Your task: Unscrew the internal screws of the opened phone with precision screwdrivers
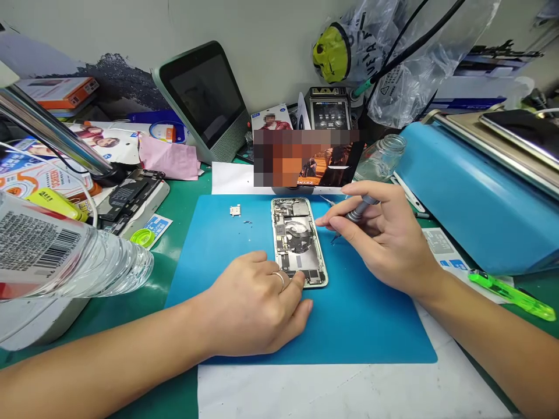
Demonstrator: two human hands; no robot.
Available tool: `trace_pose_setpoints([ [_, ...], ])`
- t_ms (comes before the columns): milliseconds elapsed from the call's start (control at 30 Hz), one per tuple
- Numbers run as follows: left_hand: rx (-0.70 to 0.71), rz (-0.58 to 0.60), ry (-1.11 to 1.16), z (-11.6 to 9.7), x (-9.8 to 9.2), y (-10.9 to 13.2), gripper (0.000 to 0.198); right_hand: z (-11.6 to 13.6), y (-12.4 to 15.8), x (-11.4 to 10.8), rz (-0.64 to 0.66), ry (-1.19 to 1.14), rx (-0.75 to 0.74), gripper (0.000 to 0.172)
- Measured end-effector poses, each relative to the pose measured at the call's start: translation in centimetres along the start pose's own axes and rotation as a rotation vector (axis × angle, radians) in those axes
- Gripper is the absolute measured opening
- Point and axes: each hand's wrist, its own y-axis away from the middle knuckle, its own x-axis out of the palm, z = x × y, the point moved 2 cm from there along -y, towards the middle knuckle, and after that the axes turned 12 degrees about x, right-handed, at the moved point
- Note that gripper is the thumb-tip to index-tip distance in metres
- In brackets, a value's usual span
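An opened smartphone (312,253) with a pale frame lies on the blue mat (362,326), its inner boards and a round black coil showing. My left hand (257,308), wearing a ring, is curled over the phone's near end, with fingers pressed against it. Between the fingers of my right hand (388,238) is a small grey screwdriver (362,208), tilted, its thin tip pointing down beside the phone's right edge. The tip is apart from the phone, near the mat. To the phone's left lie a small silver metal part (235,210) and several tiny dark bits (247,222).
A clear plastic bottle (117,262) stands close on the left, near another opened phone (131,195). Behind the mat, a propped screen (327,163) plays video, beside a glass jar (384,157). On the right are a blue machine (463,198) and a green cutter knife (510,294).
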Motion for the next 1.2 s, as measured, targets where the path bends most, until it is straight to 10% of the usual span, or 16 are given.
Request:
trace_pose_setpoints([
  [400, -0.368, -0.142, 0.287, 1.4, 0.3, 0.2, 0.02, 2.8, 1.0, 1.2, -0.111, -0.378, -0.023, 0.034],
  [1200, -0.34, -0.244, 0.293, 1.6, -0.4, 0.0, 0.018, 2.1, 2.6, 2.5, 0.098, -0.262, -0.199, 0.059],
])
